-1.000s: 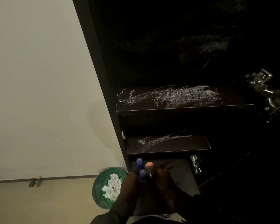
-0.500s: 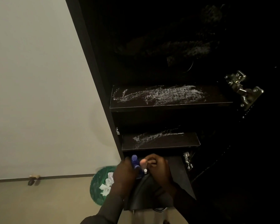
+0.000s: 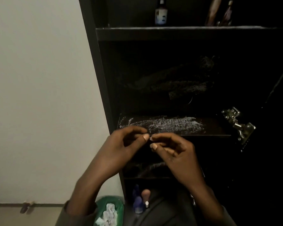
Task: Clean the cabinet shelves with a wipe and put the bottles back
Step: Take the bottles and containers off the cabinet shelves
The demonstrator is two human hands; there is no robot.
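Head view shows both hands raised before a dark cabinet (image 3: 95,62). The left hand (image 3: 121,147) and right hand (image 3: 175,152) meet fingertip to fingertip, fingers curled; whether they pinch anything is too small to tell. One shelf (image 3: 211,128) just behind them carries a streaky pale smear along its front edge. Two blue bottles (image 3: 137,201) and one pink-capped bottle (image 3: 145,195) stand at the lowest shelf's left corner. One labelled bottle (image 3: 161,13) stands on the top shelf. One green bin (image 3: 119,203) holding crumpled wipes (image 3: 109,215) sits on the floor.
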